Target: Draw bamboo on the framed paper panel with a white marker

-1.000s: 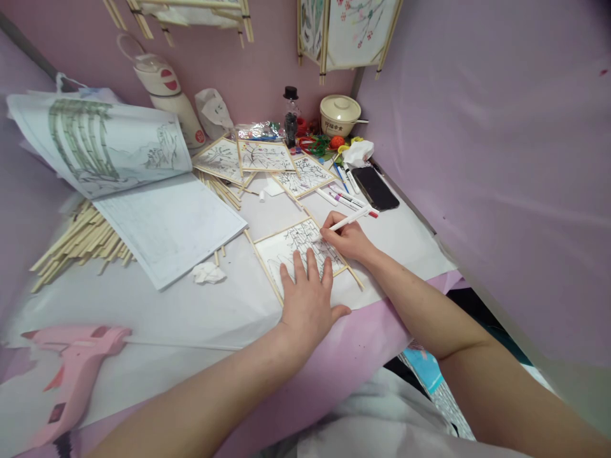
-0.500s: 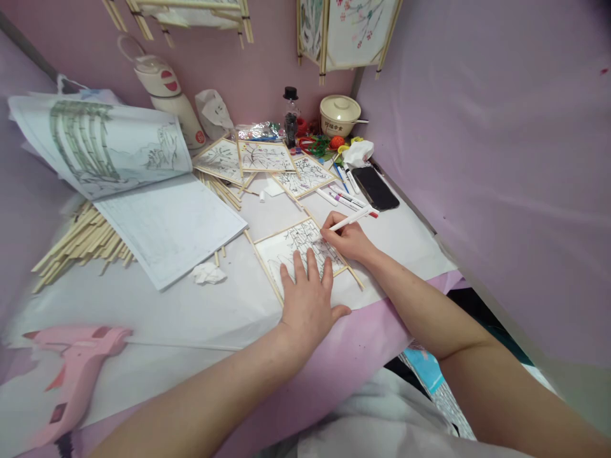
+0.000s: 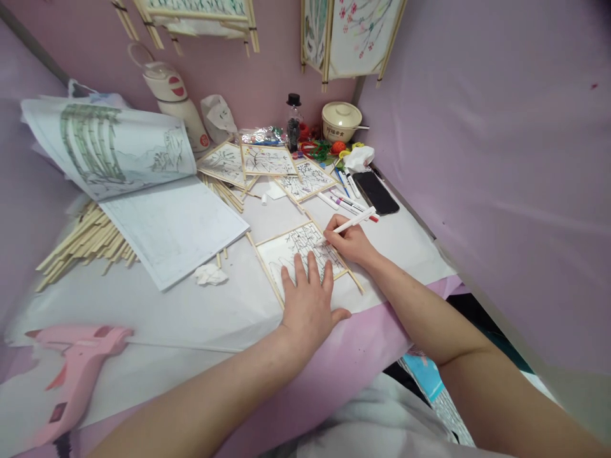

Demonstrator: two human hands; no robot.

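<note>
The stick-framed drawing panel [image 3: 300, 243] lies on the near middle of the table [image 3: 176, 318]. The left hand [image 3: 308, 302] is spread flat, fingers apart, over its near part. The right hand [image 3: 350, 243] is closed around a white pen [image 3: 352, 222] at the panel's right side; tip contact is too small to confirm. Possible faults: smeared lines, if ink beneath the left hand is wet; a stray stroke, if holding pressure slackens and the panel slides. Left of the panel lies an open sketchbook [image 3: 179, 226]. At near left, a pink glue gun [image 3: 83, 356] could shift if the left forearm [image 3: 210, 394] catches its white rod [image 3: 181, 345].
</note>
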